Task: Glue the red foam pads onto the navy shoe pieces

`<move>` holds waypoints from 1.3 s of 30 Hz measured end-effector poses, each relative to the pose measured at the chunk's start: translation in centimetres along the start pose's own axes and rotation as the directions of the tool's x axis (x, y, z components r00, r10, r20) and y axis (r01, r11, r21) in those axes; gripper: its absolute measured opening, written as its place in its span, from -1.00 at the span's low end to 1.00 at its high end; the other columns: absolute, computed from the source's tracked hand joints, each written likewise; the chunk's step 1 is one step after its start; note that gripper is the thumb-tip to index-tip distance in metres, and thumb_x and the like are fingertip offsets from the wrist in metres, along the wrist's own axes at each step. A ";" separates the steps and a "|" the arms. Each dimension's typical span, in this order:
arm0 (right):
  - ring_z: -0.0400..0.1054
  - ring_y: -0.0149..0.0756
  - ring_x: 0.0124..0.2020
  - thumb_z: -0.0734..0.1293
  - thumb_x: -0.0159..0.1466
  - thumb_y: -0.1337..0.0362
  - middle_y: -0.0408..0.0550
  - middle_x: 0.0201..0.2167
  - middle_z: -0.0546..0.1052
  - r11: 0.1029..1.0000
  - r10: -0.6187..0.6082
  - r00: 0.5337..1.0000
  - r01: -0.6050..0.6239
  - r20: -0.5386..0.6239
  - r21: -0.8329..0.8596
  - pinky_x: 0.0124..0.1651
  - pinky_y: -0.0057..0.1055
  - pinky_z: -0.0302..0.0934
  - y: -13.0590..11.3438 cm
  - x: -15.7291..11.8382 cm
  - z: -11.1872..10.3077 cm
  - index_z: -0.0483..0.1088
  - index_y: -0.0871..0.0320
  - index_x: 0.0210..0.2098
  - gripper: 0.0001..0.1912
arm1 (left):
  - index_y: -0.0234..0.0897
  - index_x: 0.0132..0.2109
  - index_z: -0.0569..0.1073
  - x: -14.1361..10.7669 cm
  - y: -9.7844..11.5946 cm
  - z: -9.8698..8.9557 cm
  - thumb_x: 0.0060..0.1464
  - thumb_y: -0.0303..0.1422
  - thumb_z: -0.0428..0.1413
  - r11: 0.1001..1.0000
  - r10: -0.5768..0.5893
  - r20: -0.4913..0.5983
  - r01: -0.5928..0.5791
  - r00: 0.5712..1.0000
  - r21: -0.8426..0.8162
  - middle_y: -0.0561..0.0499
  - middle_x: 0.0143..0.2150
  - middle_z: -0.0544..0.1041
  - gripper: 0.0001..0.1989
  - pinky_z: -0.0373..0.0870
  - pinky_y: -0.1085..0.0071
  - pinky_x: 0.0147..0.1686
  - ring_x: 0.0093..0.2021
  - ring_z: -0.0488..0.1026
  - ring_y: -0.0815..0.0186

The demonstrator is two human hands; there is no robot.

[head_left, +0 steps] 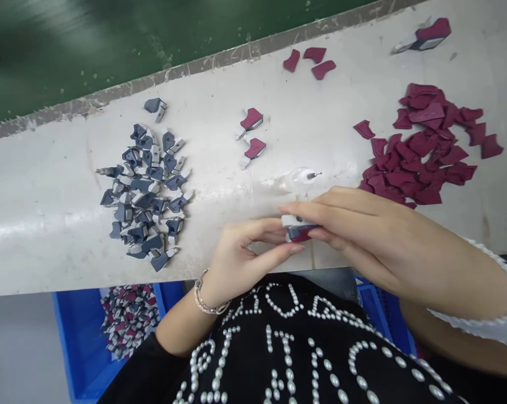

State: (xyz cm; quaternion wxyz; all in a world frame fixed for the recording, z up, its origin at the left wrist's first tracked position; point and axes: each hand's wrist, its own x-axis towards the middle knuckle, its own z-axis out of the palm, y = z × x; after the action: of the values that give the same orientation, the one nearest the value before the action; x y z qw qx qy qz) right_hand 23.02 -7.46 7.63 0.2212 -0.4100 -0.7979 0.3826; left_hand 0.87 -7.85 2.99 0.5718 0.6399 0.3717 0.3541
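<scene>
Near the front edge of the white table, my left hand (253, 252) pinches a small grey, white and maroon part (298, 227) between thumb and fingers. My right hand (363, 235) closes on the same part from the right, its fingers over the top and side. The part's maroon side faces my body and its far side is white. To the left lies a pile of grey and white pieces (146, 196). A heap of maroon pieces (422, 151) spreads beyond my right hand. Two joined parts (253, 148) with maroon faces lie between the piles.
Loose maroon pieces (314, 54) and another joined part (432, 36) lie toward the table's (220, 84) far edge. A small metal tip (314, 175) sticks up beyond my hands. Below the front edge, a blue bin (79, 348) holds several mixed parts; more blue containers show at right.
</scene>
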 end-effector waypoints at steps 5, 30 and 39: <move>0.51 -0.21 -0.08 0.15 0.54 0.21 -0.05 -0.05 0.63 1.000 -0.021 0.996 0.019 0.092 0.018 -0.03 -0.25 0.41 -0.3 0.0 -0.5 0.44 0.04 0.23 -0.62 | -0.26 -0.25 0.62 0.3 0.8 -0.7 0.15 -0.39 0.34 0.984 0.102 0.047 -0.108 0.994 0.143 0.10 -0.48 0.60 -0.94 0.50 0.50 -0.55 -0.54 0.51 0.42; 0.51 -0.19 -0.20 0.22 0.51 0.19 -0.03 -0.22 0.62 1.000 -0.021 1.000 0.021 0.021 -0.015 -0.17 -0.27 0.38 -0.1 -0.2 1.0 0.46 0.09 0.14 -0.70 | -0.29 -0.27 0.59 0.3 -0.2 0.4 0.19 -0.30 0.29 0.993 0.080 0.043 -0.083 0.996 0.087 0.05 -0.45 0.62 -0.85 0.47 0.51 -0.49 -0.49 0.53 0.39; 0.41 -0.30 -0.38 0.26 0.47 0.31 -0.12 -0.42 0.54 0.991 -0.089 0.995 0.092 -0.035 0.094 -0.32 -0.35 0.28 -0.8 0.3 1.5 0.51 0.09 -0.04 -0.80 | -0.28 -0.40 0.44 -0.9 -0.9 1.9 0.13 -0.35 0.25 0.986 0.147 -0.057 -0.142 0.987 0.089 0.13 -0.57 0.39 -0.80 0.27 0.49 -0.55 -0.57 0.33 0.43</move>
State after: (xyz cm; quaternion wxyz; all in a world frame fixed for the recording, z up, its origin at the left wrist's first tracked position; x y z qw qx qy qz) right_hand 21.53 -8.14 7.35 0.2702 -0.3682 -0.7928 0.4036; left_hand 2.05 -9.41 1.87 0.5049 0.6773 0.3568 0.3988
